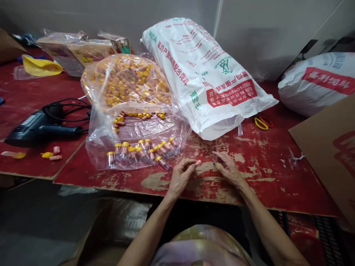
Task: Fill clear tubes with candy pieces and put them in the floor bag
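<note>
Between the thumb and fingers of my left hand (pixel 181 173) is a small red-and-white patterned roll (pixel 198 162), held just above the worn red tabletop (pixel 277 162). To its right, my right hand (pixel 227 170) has its thumb and forefinger apart, and I see nothing between them. Several small clear tubes with yellow caps (pixel 141 150) and reddish contents lie left of my hands, on the mouth of a clear plastic bag (pixel 133 127). Many more yellow-capped tubes (pixel 130 79) fill that bag.
A large white printed sack (pixel 205 74) lies behind my hands, with yellow-and-red scissors (pixel 261 123) at its right. A black heat gun (pixel 39 125) with its cable rests at the left. A cardboard box (pixel 327 147) and another white sack (pixel 318 79) stand at the right.
</note>
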